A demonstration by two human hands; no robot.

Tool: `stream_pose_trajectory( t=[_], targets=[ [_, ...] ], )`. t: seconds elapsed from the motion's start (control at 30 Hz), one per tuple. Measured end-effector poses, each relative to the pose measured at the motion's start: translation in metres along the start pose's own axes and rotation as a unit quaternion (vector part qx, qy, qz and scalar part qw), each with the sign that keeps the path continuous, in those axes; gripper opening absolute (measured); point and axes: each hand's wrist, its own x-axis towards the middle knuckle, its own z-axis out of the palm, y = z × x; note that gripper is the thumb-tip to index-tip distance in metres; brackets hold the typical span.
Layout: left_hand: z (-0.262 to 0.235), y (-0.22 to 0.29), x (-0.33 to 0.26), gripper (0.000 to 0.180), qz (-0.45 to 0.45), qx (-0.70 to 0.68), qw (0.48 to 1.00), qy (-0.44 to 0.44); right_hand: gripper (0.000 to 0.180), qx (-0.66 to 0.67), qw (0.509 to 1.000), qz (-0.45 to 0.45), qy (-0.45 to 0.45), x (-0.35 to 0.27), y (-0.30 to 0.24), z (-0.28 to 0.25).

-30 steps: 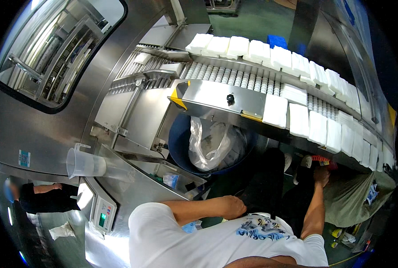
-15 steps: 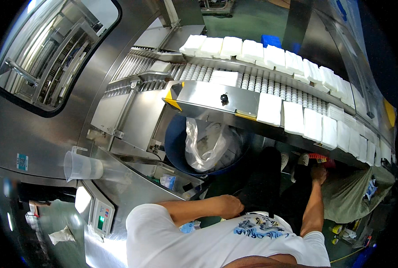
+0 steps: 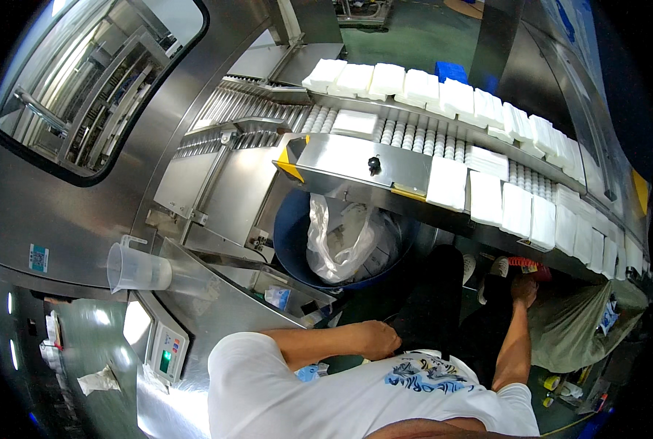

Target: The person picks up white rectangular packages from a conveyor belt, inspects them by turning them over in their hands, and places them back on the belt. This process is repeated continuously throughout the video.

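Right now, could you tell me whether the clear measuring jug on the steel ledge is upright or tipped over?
Tipped: the measuring jug lies sideways on the steel ledge.

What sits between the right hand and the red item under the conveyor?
Nothing visible. The right hand is already at the red item, just below the roller conveyor; whether it touches is unclear. The left hand is apart, near the blue bin.
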Motion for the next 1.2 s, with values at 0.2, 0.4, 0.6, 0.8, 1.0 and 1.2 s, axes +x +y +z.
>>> stream_pose_trajectory(
  t=[0.2,0.4,0.6,0.8,1.0,1.2],
  targets=[
    [0.011,-0.005,0.002,0.039,0.013,-0.015,1.0,0.012,0.049,0.008,0.999,-0.035,-0.026,0.004,-0.008,0.0],
    [0.002,0.001,-0.001,0.043,-0.008,0.0,1.0,0.018,0.05,0.047,0.998,-0.022,0.033,-0.001,-0.003,0.002],
    [0.005,0.003,-0.002,0.043,-0.022,-0.012,1.0,0.015,0.049,0.097,0.995,0.006,0.011,-0.01,-0.02,-0.018],
    [0.0,0.001,0.0,0.042,-0.011,-0.009,1.0,0.013,0.05,0.082,0.996,-0.002,0.037,-0.003,0.002,0.003],
    [-0.008,0.005,-0.002,0.042,-0.021,-0.013,1.0,-0.005,0.05,0.079,0.996,0.032,0.024,-0.012,-0.01,-0.013],
    [-0.001,0.009,-0.001,0.042,-0.041,-0.024,0.999,-0.011,0.051,0.119,0.992,0.046,-0.005,-0.008,-0.026,-0.026]
  ],
)
